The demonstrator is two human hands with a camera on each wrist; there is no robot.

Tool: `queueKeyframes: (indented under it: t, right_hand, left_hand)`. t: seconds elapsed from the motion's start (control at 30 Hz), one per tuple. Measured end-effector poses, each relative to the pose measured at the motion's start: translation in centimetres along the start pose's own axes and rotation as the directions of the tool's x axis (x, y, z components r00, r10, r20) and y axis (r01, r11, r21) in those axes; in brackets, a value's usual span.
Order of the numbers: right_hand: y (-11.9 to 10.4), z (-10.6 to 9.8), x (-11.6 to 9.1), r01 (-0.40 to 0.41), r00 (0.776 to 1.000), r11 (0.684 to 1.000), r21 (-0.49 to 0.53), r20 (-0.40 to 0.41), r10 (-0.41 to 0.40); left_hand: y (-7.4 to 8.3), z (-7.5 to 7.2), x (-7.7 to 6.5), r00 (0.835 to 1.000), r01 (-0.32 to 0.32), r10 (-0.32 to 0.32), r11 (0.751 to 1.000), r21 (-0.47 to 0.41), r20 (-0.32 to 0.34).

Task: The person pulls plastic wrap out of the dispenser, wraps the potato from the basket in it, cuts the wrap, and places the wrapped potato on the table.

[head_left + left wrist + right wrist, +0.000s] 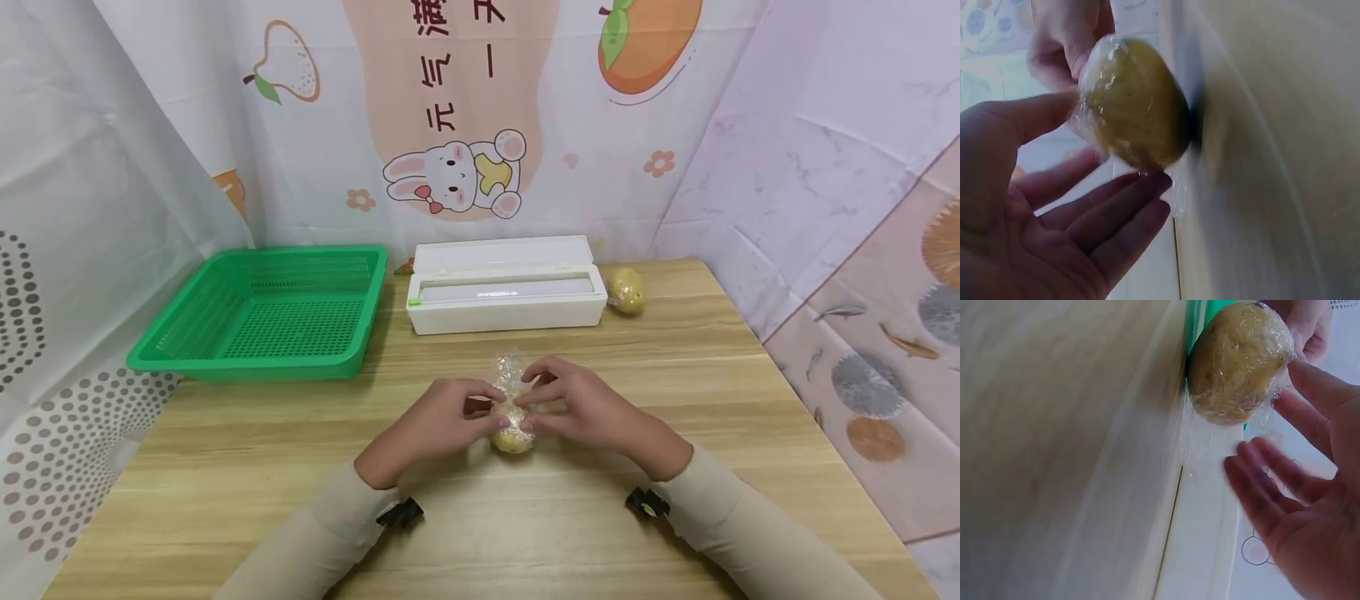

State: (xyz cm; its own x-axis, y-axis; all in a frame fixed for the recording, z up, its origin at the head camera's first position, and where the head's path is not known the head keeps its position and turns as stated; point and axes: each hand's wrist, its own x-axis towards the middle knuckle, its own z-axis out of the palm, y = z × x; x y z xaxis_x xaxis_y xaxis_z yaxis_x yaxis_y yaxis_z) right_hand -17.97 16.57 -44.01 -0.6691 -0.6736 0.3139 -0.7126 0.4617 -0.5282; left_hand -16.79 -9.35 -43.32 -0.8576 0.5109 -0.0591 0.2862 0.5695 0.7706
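A potato (513,440) wrapped in clear cling film (508,367) sits on the wooden table, between both hands. Loose film sticks out on its far side. My left hand (450,417) holds the potato from the left; in the left wrist view its thumb and fingertips touch the wrapped surface (1138,100). From the right, my right hand (585,408) pinches film at the potato's side with thumb and index finger. The right wrist view shows its other fingers (1272,487) spread apart from the potato (1235,362).
Behind the hands stands a white cling film box (506,317) with its lid raised. Another wrapped potato (627,292) lies at the box's right end. A green plastic basket (255,367) is at the back left. Printed curtains (300,167) hang behind the table (247,467).
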Motion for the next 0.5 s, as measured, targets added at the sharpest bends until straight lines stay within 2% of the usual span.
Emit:
queueKeyframes:
  t: [0.2, 0.33, 0.5]
  right_hand:
    - [-1.0, -0.2, -0.2, 0.070, 0.997, 0.983, -0.167, -0.025, -0.076]
    - [-1.5, -0.3, -0.2, 0.109, 0.994, 0.967, -0.232, 0.022, -0.107]
    - [-1.9, -0.3, -0.3, 0.118, 0.991, 0.966, -0.229, 0.090, -0.099]
  left_hand:
    - [-0.6, -1.3, 0.1, 0.992, -0.098, 0.095, 0.994, 0.041, 0.077]
    - [-0.9, -1.5, 0.1, 0.992, -0.102, 0.100, 0.994, 0.032, 0.073]
    - [-1.1, -1.4, 0.1, 0.995, -0.078, 0.077, 0.997, 0.006, 0.059]
